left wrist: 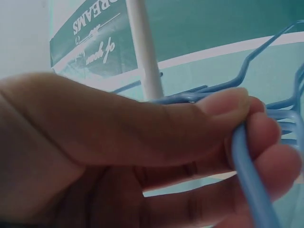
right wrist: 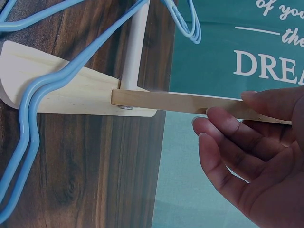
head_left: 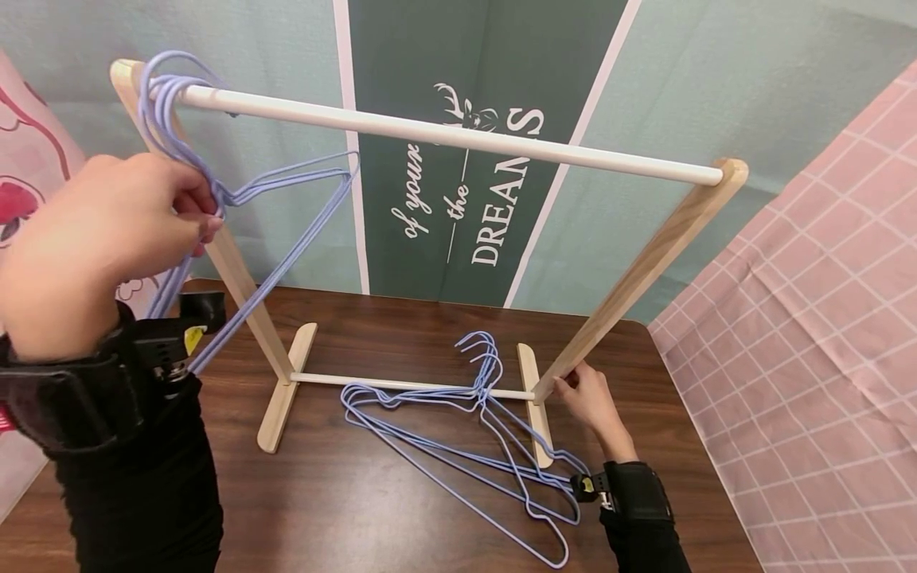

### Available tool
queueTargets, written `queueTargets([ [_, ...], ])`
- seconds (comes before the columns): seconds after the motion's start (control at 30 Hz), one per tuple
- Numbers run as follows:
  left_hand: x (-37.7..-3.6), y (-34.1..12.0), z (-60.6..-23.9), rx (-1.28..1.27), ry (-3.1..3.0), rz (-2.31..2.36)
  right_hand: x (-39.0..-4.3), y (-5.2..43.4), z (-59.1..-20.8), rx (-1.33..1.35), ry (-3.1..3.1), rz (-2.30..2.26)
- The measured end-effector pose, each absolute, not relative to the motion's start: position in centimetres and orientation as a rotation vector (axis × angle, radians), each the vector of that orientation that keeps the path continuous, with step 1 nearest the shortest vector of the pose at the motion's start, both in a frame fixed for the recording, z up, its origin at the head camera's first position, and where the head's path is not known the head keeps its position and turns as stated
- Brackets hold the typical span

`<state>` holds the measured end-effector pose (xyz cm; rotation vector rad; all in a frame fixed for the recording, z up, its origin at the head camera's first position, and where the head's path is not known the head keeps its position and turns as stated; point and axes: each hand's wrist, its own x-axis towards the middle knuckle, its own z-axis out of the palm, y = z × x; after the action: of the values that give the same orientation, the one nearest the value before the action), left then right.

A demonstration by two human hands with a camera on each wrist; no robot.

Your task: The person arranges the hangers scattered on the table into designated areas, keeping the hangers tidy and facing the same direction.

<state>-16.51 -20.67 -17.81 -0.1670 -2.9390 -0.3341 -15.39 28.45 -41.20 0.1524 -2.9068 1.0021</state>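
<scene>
Dark wood worktop (head_left: 372,493): left hand (head_left: 107,239) pinching hung hangers (head_left: 286,207) on rail (head_left: 444,135); right hand (head_left: 587,394), fingers curled round upright (head_left: 645,270), steadying rack; spare hangers (head_left: 466,446) lying flat

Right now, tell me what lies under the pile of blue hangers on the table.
The loose blue hangers lie across the rack's lower white crossbar and its right wooden foot, on the dark wooden table. Thin wire hides almost nothing beneath.

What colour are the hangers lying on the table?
The hangers are light blue, almost lilac; the head view shows them best.
</scene>
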Motion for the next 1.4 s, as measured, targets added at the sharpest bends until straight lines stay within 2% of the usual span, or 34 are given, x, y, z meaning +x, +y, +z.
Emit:
queueTargets([
  [0.5, -16.7, -20.2, -18.4, -0.053, -3.012, -0.427, -15.4, 28.5, -41.1, 0.123, -2.923, 1.01],
  [1.4, -16.1, -20.2, -18.8, -0.049, -2.974, -0.422, -15.6, 28.6, -41.4, 0.138, -2.927, 1.004],
])
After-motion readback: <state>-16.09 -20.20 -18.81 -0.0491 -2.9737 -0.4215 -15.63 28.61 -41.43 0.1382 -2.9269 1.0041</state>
